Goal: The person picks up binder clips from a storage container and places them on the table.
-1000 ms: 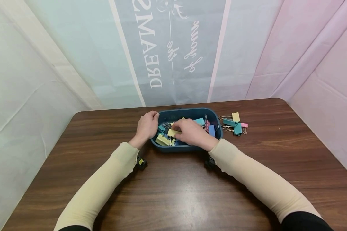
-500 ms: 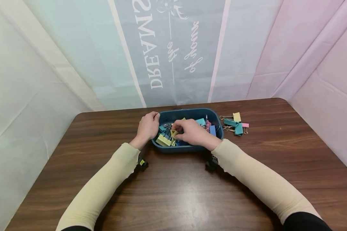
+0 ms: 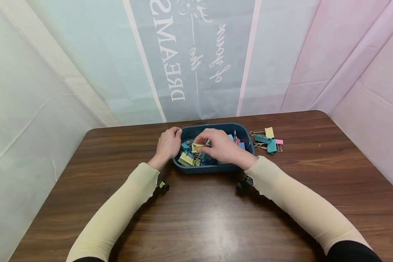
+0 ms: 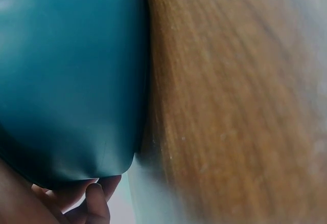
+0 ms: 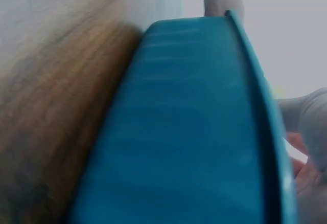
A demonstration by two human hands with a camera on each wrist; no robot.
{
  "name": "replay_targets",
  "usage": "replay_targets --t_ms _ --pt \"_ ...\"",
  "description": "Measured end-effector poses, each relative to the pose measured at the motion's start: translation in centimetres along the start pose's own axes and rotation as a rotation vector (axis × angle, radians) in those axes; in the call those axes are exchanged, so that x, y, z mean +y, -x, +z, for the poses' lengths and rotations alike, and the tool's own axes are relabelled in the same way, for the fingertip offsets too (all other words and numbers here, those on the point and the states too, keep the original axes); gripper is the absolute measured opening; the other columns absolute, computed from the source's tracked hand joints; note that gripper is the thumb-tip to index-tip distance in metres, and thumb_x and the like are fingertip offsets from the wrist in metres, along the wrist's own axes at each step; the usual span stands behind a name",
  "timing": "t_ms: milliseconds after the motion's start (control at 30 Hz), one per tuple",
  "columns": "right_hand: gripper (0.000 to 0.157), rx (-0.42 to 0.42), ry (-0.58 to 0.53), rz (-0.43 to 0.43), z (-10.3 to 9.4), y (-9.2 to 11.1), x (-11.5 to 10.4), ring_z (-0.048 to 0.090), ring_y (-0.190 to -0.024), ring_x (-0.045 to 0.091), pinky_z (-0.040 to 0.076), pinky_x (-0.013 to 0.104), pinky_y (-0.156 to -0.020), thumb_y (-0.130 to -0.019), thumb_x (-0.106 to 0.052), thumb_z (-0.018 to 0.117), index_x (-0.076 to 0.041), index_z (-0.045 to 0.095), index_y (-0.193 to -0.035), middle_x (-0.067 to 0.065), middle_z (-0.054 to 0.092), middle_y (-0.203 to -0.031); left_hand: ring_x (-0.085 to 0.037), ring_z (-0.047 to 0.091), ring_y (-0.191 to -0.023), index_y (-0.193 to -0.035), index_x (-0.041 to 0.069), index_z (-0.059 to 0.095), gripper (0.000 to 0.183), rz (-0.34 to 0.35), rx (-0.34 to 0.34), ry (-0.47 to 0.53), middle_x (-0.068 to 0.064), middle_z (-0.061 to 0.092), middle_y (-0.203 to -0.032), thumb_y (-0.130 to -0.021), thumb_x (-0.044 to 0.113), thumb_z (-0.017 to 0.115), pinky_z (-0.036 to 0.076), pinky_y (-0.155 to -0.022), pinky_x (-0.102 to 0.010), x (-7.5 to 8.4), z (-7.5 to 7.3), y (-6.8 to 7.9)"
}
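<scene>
A dark blue plastic bin (image 3: 213, 169) holds a jumble of coloured binder clips. My left hand (image 3: 169, 143) grips its left end at the rim; in the left wrist view the fingers (image 4: 97, 201) curl against the bin's end wall (image 4: 76, 81). Over the bin's middle, my right hand (image 3: 220, 146) pinches a yellow binder clip (image 3: 196, 148) between thumb and fingers. Below it lie another yellow clip (image 3: 185, 159) and a small teal clip (image 3: 185, 146). A blue clip (image 3: 242, 145) shows at the right end. In the right wrist view the bin's side wall (image 5: 179, 121) hides the clips.
Right of the bin, a small pile on the wooden table (image 3: 196, 211) has a yellow clip (image 3: 269, 132), teal clips (image 3: 271, 146) and a pink clip (image 3: 279, 142). A printed curtain (image 3: 196, 58) hangs behind the table's far edge.
My right hand has risen slightly and shifted right, lifting the pinched yellow binder clip off the clips below. My left hand keeps its place on the bin.
</scene>
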State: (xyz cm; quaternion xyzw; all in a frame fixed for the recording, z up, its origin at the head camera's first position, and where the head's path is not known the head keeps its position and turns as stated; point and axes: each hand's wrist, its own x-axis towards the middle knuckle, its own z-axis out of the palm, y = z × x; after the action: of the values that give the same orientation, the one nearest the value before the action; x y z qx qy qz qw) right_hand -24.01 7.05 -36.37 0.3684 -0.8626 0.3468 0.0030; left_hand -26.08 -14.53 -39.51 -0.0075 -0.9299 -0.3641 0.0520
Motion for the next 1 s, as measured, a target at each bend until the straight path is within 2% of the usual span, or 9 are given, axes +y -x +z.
replay_targets --t_ms 200,400,533,767,900,1000 --pt "0.02 0.074 -0.034 -0.016 -1.7 0.6 -0.5 0.06 -0.093 0.011 0.053 0.036 -0.082 -0.09 -0.015 0.076 -0.017 0.072 -0.109 -0.005 0.064 -0.103 -0.026 0.059 -0.094 -0.131 0.007 0.061 0.039 -0.002 -0.011 0.011 -0.009 0.065 -0.105 -0.109 0.03 0.04 0.048 -0.087 -0.046 -0.3 0.0 0.1" --pt "0.023 0.149 0.012 -0.005 -4.5 2.3 0.3 0.061 -0.091 0.011 0.052 0.035 -0.08 -0.092 -0.015 0.073 -0.015 0.071 -0.115 -0.004 0.064 -0.103 -0.025 0.059 -0.095 -0.132 0.007 0.06 0.039 -0.002 -0.017 0.019 -0.008 0.064 -0.105 -0.109 0.03 0.04 0.048 -0.088 -0.046 -0.4 0.0 0.2" --pt "0.024 0.192 0.079 0.047 -6.9 4.0 1.5 0.06 -0.087 0.012 0.051 0.034 -0.077 -0.092 -0.017 0.073 -0.014 0.072 -0.116 -0.004 0.065 -0.1 -0.026 0.059 -0.095 -0.131 0.006 0.061 0.038 0.004 -0.015 0.023 -0.009 0.064 -0.105 -0.109 0.03 0.04 0.048 -0.088 -0.046 -0.3 0.0 0.1" --pt "0.026 0.274 0.173 0.186 -10.6 7.8 4.2 0.056 -0.082 0.016 0.043 0.021 -0.067 -0.092 -0.016 0.073 -0.007 0.073 -0.117 0.003 0.066 -0.102 -0.026 0.058 -0.091 -0.131 0.007 0.06 0.038 -0.01 -0.027 0.038 -0.008 0.063 -0.099 -0.108 0.03 0.041 0.049 -0.084 -0.043 -0.2 0.0 0.0" --pt "0.026 0.281 0.253 0.237 -12.3 9.9 6.2 0.056 -0.078 0.017 0.04 0.023 -0.063 -0.093 -0.016 0.073 -0.004 0.072 -0.116 0.004 0.066 -0.099 -0.026 0.058 -0.092 -0.131 0.007 0.06 0.038 -0.013 -0.023 0.04 -0.008 0.063 -0.1 -0.108 0.03 0.041 0.049 -0.084 -0.043 -0.2 0.0 0.0" --pt "0.027 0.25 0.309 0.282 -13.0 11.1 7.9 0.055 -0.078 0.018 0.04 0.029 -0.065 -0.094 -0.016 0.071 -0.003 0.071 -0.117 0.006 0.067 -0.098 -0.026 0.058 -0.095 -0.132 0.007 0.06 0.038 -0.015 -0.016 0.037 -0.008 0.064 -0.106 -0.108 0.03 0.041 0.049 -0.086 -0.044 -0.3 0.0 0.0"
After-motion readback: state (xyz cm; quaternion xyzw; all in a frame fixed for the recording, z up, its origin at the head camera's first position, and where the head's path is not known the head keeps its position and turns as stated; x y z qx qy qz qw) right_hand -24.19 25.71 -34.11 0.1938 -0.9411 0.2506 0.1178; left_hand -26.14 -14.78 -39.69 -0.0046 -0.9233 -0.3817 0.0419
